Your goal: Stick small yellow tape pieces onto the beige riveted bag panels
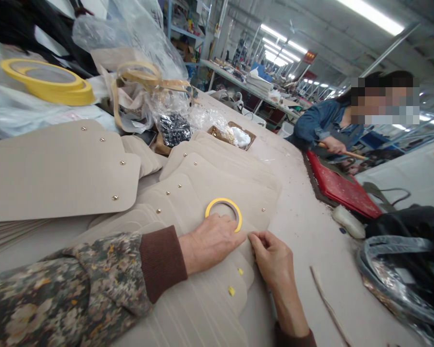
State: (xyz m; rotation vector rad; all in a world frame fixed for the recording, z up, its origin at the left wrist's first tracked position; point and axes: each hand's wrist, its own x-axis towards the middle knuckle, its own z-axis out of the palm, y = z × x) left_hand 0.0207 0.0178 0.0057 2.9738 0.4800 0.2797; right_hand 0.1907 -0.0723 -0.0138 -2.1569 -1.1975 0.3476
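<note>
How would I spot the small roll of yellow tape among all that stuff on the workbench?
Start at the fanned stack of beige panels in the middle of the bench. The small yellow tape roll lies flat on them, just beyond the left hand. It is thinner and much smaller than the big yellow rolls at the far left.

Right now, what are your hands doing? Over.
Left hand flat on beige flap pieces, beside yellow tape roll. Right hand pinching a piece's edge. Nothing blocking.
</note>
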